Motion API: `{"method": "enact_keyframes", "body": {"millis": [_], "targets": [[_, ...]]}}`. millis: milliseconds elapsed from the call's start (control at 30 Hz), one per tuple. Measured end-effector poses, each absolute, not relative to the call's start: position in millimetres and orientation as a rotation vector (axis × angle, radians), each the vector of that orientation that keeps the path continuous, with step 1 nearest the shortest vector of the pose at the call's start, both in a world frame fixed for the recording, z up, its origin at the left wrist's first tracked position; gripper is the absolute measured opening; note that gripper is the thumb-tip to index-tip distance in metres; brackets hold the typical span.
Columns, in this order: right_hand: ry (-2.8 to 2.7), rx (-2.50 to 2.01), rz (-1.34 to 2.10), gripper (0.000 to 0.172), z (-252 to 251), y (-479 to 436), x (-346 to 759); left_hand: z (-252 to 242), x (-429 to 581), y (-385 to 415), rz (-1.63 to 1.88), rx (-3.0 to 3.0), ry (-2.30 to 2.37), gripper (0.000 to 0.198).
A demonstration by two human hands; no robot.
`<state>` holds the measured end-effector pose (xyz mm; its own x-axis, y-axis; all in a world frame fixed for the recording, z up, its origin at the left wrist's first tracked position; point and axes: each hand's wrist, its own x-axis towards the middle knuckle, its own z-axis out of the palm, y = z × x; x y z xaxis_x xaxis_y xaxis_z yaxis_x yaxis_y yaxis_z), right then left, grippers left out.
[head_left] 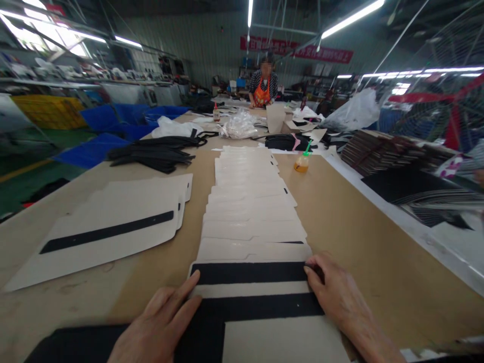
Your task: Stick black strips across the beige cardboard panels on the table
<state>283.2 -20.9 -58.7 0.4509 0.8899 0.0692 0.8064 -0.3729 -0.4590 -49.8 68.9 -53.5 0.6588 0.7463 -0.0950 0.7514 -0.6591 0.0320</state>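
Observation:
A black strip (251,273) lies crosswise on the nearest of a long row of overlapping cream panels (253,201). My right hand (336,290) pinches its right end between thumb and fingers. At its left end my left hand (159,320) rests with fingers stretched out, the index fingertip touching the strip's corner. Just below, parallel to it, runs a second black strip (264,306) on a cream panel (283,340). Black material (79,343) lies under and left of my left hand.
More cream panels (113,206), the top one bearing a black strip, lie fanned at left. A glue bottle with green nozzle (301,164) stands right of the row. Black straps (155,153) are piled behind. Brown stacked pieces (381,156) sit at right; a person (263,85) stands at the far end.

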Motion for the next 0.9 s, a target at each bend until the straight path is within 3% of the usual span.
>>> {"method": "enact_keyframes", "body": {"millis": [167, 300, 500, 900], "targets": [[-1.726, -2.385, 0.118, 0.026, -58, -20, 279, -34, -40, 67, -0.217, 2.711, 1.299, 0.096], [-2.018, -2.539, -0.061, 0.042, -46, -20, 266, -18, -23, 64, -0.376, 2.767, 1.267, 0.093], [-2.332, -2.377, -0.539, 0.089, -49, -23, 239, -15, 1, 57, -0.431, 2.885, 1.283, 0.08], [-2.313, -2.3, -0.598, 0.082, -70, -29, 246, -16, -3, 59, -0.38, 2.761, 1.313, 0.073]]}}
